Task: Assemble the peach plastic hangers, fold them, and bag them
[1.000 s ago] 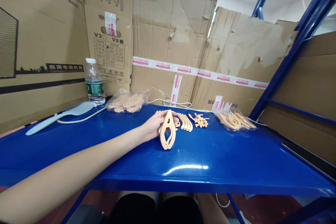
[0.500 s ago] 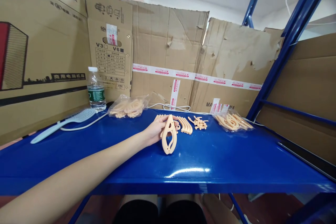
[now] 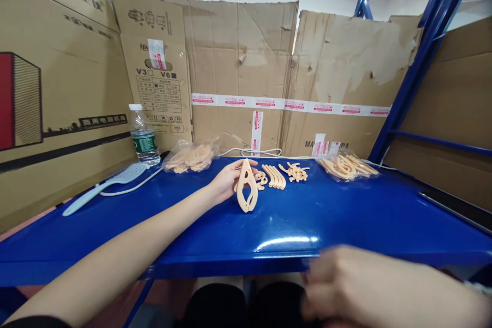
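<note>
My left hand [image 3: 226, 180] is closed on a peach-coloured folding clothes hanger [image 3: 241, 196], held upright over the blue table with its pointed end up. Its two arms curve round an open gap. Just behind and to the right lie a few loose peach pieces [image 3: 262, 180], partly hidden by the hanger. Beside them is a row of curved hanger arms [image 3: 273, 177], then a small heap of hook-like pieces [image 3: 295, 171]. Low at the right, in front of the table edge, my right hand [image 3: 338, 284] is smeared by motion; its fingers look curled, but their grip is unclear.
Clear bags of peach parts lie at the back left [image 3: 192, 156] and back right [image 3: 346, 166]. At left are a water bottle [image 3: 144, 138] and a pale blue hairbrush [image 3: 111, 184]. A dark flat device [image 3: 457, 210] lies at right. Cardboard [image 3: 238, 72] walls the back of the blue table [image 3: 192, 236].
My right hand has come into view at the lower right. The left hand still holds the hanger at nearly the same place, while the whole view has shifted slightly.
</note>
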### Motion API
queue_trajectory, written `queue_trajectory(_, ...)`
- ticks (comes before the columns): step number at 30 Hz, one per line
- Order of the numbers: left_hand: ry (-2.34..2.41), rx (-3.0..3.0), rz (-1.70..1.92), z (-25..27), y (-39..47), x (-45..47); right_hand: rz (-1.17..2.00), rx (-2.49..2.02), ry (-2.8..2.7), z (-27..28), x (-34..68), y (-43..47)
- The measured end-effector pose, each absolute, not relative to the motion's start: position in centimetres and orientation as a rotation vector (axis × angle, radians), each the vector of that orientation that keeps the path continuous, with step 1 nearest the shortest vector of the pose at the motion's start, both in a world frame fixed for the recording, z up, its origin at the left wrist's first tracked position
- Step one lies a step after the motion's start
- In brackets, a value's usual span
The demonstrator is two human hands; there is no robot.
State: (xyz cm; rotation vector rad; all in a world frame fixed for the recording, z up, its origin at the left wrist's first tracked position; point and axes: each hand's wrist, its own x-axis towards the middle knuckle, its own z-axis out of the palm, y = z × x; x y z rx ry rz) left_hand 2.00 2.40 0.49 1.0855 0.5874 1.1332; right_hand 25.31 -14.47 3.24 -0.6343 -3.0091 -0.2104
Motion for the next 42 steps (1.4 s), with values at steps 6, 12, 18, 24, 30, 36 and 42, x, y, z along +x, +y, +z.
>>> queue_trajectory(6, 0.645, 1.113, 1.142, 0.1, 2.1, 2.2, -0.954, -0.098, -2.639, 3.2, 20.5, -3.3)
queue_trajectory(12, 0.689, 1.183, 1.142, -0.9, 2.0, 3.0, -0.968, -0.13, -2.542, -0.9, 20.6, 0.9)
queue_trajectory(18, 0.832, 1.469, 0.993, -0.7, 2.0, 2.4, -0.882, -0.272, -2.603, -0.1, 21.3, 0.2)
queue_trajectory(24, 0.91, 1.696, 1.063, 0.1, 2.0, 1.7, -0.691, -0.571, -2.709, 0.2, 21.2, -0.3)
queue_trajectory(30, 0.907, 1.666, 1.362, -0.7, 1.5, 2.4, -0.44, -1.02, -2.682, 0.0, 21.3, -0.6)
queue_trajectory(36, 0.872, 1.536, 1.512, -0.9, 0.9, 3.1, -0.531, -0.979, -2.533, 0.0, 21.2, -0.6)
queue_trajectory(42, 0.886, 1.413, 1.505, -0.5, 0.7, 3.1, -0.649, -0.781, -2.482, -0.3, 21.2, -0.6)
